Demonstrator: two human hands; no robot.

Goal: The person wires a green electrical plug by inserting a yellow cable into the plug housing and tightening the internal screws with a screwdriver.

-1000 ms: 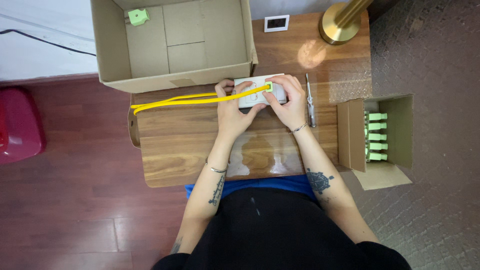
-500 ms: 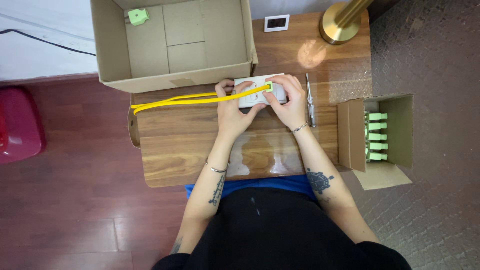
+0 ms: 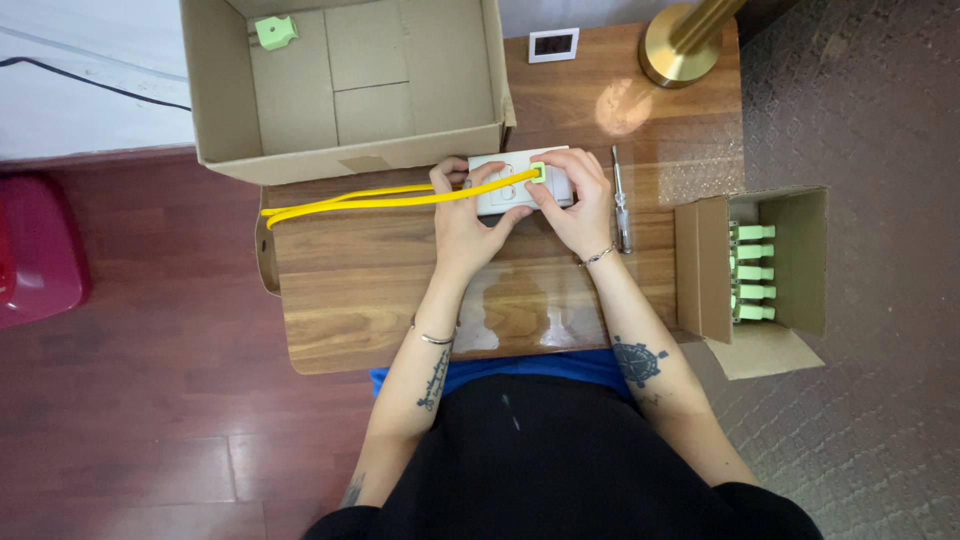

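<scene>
So both hands are working on the white switch plate (image 3: pixel 520 183), which is lying on the wooden table (image 3: pixel 400 290) right in front of the big open cardboard box (image 3: pixel 345 85). The left hand (image 3: pixel 468 215) is curling around the near left edge of the plate, with the yellow cable (image 3: pixel 390 199) running under its fingers and out to the left across the table. The right hand (image 3: pixel 572 200) is pinching the light green piece (image 3: pixel 538 171) at the cable's end against the top of the plate, fingertips closed on it.

Progress-wise, I'm judging it as early going: only one green module (image 3: pixel 276 31) is sitting in the big box, up in the far left corner, while the small carton (image 3: pixel 752 270) off the table's right end is holding a stack of similar green parts waiting their turn. Whether the green piece is fully seated in the plate I can't tell, the fingers are covering it. The screwdriver (image 3: pixel 620 200) is lying just right of the right hand, untouched, so any screwing looks undone.
</scene>
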